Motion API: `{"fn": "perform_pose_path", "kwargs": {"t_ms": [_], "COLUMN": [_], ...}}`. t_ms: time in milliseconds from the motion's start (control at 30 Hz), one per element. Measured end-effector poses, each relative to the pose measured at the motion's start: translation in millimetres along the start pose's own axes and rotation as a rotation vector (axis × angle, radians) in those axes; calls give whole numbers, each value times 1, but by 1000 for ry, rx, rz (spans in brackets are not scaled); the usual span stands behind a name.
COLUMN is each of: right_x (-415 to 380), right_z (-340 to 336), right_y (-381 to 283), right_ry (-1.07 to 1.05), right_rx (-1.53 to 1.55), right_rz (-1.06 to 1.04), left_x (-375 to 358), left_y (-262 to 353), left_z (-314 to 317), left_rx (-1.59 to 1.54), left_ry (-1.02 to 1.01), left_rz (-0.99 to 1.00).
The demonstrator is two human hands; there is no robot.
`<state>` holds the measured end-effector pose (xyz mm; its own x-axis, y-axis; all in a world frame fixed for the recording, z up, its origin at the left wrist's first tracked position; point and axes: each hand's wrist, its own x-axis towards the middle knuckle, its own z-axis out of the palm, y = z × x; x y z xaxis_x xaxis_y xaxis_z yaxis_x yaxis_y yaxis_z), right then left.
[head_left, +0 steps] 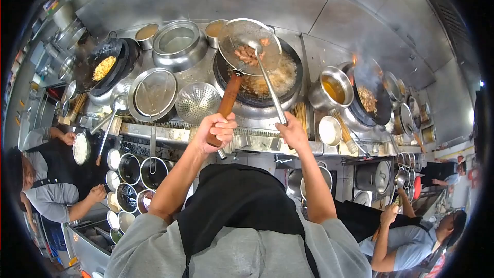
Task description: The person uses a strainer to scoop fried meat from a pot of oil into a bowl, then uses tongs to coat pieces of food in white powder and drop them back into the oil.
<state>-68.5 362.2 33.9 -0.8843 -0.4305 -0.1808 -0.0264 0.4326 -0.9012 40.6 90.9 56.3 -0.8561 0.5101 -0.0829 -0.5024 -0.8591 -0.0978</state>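
Observation:
My left hand [218, 129] is wrapped round the wooden handle of a wire-mesh strainer [234, 36]. The strainer hangs over a wok [296, 90] of bubbling, foamy liquid [288, 77]. Brown pieces of meat [246, 55] lie in the mesh. In my right hand [293, 131] is the end of a long metal ladle [271, 90], whose bowl reaches into the strainer among the meat. Left of the wok sits a perforated metal strainer [197, 103]. Whether the ladle's bowl holds anything I cannot make out.
A lidless steel pot [177, 46] and a sieve over a bowl [153, 92] stand left. To the right are a pot of amber liquid [333, 88] and a smoking wok [371, 98] with flame. Co-workers stand at left [56, 175] and right [406, 242]; bamboo brushes [300, 116] stand near my right hand.

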Motion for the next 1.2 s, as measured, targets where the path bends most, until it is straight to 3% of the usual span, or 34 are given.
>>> {"fn": "perform_pose_path", "kwargs": {"t_ms": [67, 133, 233, 267, 333, 467, 600, 667, 833, 900, 1033, 1200], "right_x": [-11, -22, -9, -13, -16, -40, -40, -29, -57, -79, -126, -133], "right_z": [6, 7, 19, 17, 3, 7, 2, 4, 1, -14, -70, -87], "right_y": [-9, -16, 13, -7, -22, -29, -24, -15, -16, -15, -51, -51], "right_ry": [-9, 50, 217, 30, -105, -60, -200, -211, -160, -71, -140, -160], "right_rx": [179, 163, -215, 101, 321, 147, 137, 70, 164, 91, 68, -162], "right_rz": [21, 12, -158, 50, 97, -14, 111, 73, 39, -88, 212, 313], "left_x": [-12, -20, -32, -35, -40, -49, -54, -56, -85, -100, -130, -150], "left_y": [0, -9, -18, -18, -19, -18, -26, -30, -33, -32, -31, -26], "left_z": [-3, -4, -3, -2, -5, -13, -8, -9, -10, -4, 2, 6], "left_rx": [-80, -81, -61, -62, -45, -80, -53, -89, -81, -22, 81, 139], "left_ry": [-25, -26, -45, -74, -33, -26, -35, -46, -19, 40, 156, 216], "left_rz": [26, 31, 37, 29, 62, 87, 111, 116, 179, 189, 234, 242]}}
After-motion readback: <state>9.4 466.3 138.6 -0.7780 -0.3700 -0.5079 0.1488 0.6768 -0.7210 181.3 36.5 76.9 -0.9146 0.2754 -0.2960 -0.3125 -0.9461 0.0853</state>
